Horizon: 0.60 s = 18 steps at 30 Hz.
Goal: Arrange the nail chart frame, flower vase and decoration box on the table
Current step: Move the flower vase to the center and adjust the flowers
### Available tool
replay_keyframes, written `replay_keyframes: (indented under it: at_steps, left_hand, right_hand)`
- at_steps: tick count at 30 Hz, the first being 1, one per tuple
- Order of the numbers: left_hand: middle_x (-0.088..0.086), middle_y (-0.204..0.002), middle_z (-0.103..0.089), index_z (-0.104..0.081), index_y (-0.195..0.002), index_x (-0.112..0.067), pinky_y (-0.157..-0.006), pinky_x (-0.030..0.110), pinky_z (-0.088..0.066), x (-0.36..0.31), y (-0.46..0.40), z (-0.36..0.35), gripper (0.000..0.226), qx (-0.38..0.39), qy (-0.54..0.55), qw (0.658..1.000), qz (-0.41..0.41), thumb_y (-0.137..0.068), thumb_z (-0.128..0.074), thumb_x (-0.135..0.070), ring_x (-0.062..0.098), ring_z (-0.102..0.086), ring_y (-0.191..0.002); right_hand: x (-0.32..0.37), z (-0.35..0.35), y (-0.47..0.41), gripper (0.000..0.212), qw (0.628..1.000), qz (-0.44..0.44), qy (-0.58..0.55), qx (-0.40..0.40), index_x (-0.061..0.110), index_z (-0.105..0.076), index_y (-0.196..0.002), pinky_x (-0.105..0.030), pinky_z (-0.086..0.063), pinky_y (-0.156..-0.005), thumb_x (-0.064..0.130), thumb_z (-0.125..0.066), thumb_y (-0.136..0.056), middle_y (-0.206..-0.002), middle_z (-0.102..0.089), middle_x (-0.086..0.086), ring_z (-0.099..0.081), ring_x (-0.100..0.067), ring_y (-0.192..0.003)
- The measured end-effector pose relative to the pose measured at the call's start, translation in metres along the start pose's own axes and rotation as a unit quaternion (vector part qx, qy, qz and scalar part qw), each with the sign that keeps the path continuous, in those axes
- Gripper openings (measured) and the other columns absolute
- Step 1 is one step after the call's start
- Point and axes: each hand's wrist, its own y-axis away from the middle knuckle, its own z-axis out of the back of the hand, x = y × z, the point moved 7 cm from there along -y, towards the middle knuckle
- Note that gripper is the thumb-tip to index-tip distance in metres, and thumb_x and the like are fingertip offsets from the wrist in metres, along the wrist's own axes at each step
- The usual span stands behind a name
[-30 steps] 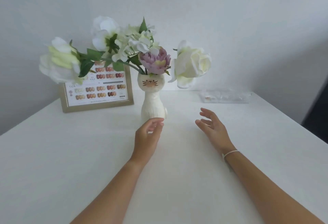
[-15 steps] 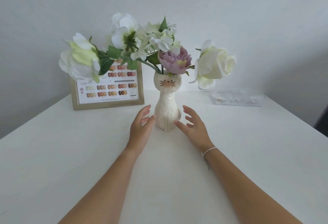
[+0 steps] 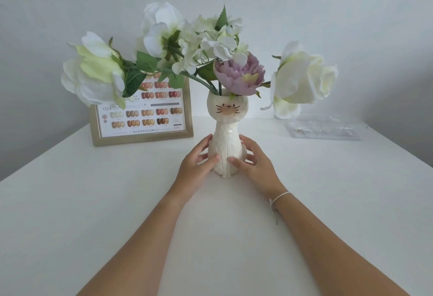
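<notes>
Here, two bare forearms are stretched forward from the near edge over the plain white table (image 3: 93,202), converging toward the centre. The left hand (image 3: 195,161) and right hand (image 3: 251,163) are curled around the lower body of the white cat-shaped ceramic flower vase (image 3: 226,141), thumbs laid on its front, fingers wrapped round its sides. A thin white bracelet (image 3: 281,196) is worn on the right wrist. The vase is held upright between the hands, long axis vertical, painted face turned toward the near side. Farther left, the gold-framed nail chart frame (image 3: 143,117) is propped upright. At far right, the clear plastic decoration box (image 3: 324,128) lies flat.
</notes>
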Motion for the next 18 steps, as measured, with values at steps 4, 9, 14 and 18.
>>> replay_keyframes:
  at_steps: [4, 9, 14, 18]
  left_hand:
    - [-0.011, -0.132, -0.056, -0.042, -0.139, -0.026, -0.100, 0.043, -0.046, 0.000, 0.000, 0.000, 0.060, -0.001, -0.001, 1.000, -0.005, -0.083, -0.063, -0.025, 0.018, -0.057, -0.117]
    - [-0.001, -0.134, -0.056, -0.041, -0.140, -0.024, -0.102, 0.045, -0.045, 0.000, -0.001, -0.002, 0.055, -0.004, -0.002, 1.000, -0.005, -0.089, -0.060, -0.017, 0.019, -0.056, -0.119]
    - [0.001, -0.130, -0.059, -0.040, -0.141, -0.025, -0.103, 0.043, -0.044, -0.001, -0.003, -0.008, 0.055, -0.006, -0.002, 1.000, 0.002, -0.090, -0.059, -0.015, 0.018, -0.056, -0.118]
    - [-0.001, -0.128, -0.061, -0.040, -0.140, -0.027, -0.104, 0.041, -0.042, -0.003, -0.007, -0.015, 0.055, -0.007, -0.002, 1.000, 0.001, -0.089, -0.059, -0.017, 0.015, -0.057, -0.117]
  right_hand:
    - [-0.001, 0.000, 0.000, 0.055, 1.000, -0.001, -0.002, 0.002, 0.034, -0.046, -0.126, -0.003, -0.044, -0.068, 0.024, -0.071, -0.078, -0.116, -0.054, 0.020, -0.057, 0.004, -0.099]
    - [-0.001, 0.002, -0.001, 0.054, 1.000, -0.001, -0.012, 0.000, 0.032, -0.047, -0.126, -0.005, -0.045, -0.066, 0.021, -0.071, -0.078, -0.111, -0.057, 0.021, -0.060, 0.007, -0.093]
    - [-0.004, 0.006, -0.001, 0.055, 1.000, -0.002, -0.019, -0.010, 0.031, -0.047, -0.127, -0.006, -0.046, -0.069, 0.020, -0.070, -0.078, -0.110, -0.058, 0.021, -0.060, 0.002, -0.099]
    - [-0.006, 0.012, -0.004, 0.053, 0.999, 0.002, -0.027, -0.023, 0.035, -0.048, -0.125, -0.006, -0.046, -0.073, 0.020, -0.069, -0.079, -0.111, -0.058, 0.023, -0.058, 0.005, -0.101]
